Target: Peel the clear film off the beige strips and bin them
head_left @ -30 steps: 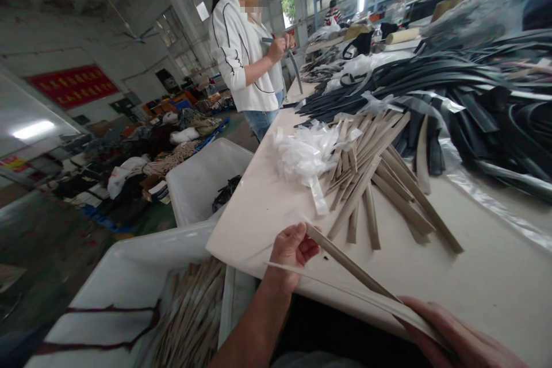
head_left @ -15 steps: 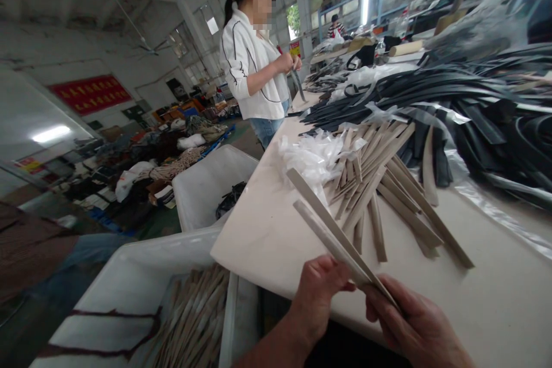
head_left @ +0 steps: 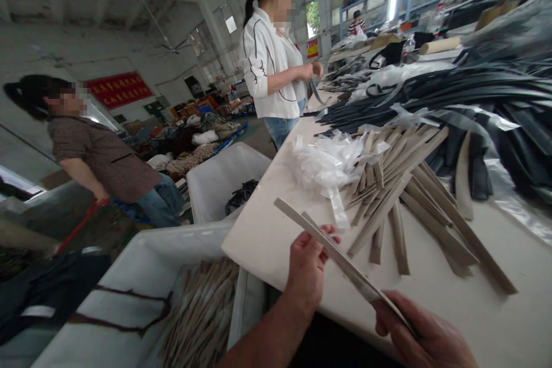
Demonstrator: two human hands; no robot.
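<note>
A pair of long, flat beige-grey strips (head_left: pixel 350 271) runs slantwise over the table's near edge. My right hand (head_left: pixel 420 328) is closed around their near end, thumb on top. Farther up, my left hand (head_left: pixel 308 264) pinches them between thumb and fingers. One strip's far end sticks out past the other, and they overlap along most of their length. Beyond my hands, a loose pile of similar beige strips (head_left: pixel 426 215) lies on the table. Next to that pile is a heap of crumpled clear plastic film pieces (head_left: pixel 328 158).
The pale table (head_left: pixel 269 244) has a rounded corner. Beside it, a white bin (head_left: pixel 142 247) holds many beige strips, and another white bin (head_left: pixel 211 184) holds dark pieces. Black strips (head_left: pixel 435 89) cover the back. One person (head_left: pixel 271 69) stands at the table; another (head_left: pixel 103 149) grips a red handle.
My left hand has shifted along the strips, whose far ends now sit lower and overlap more. The view has turned left, bringing the person with the red handle into sight.
</note>
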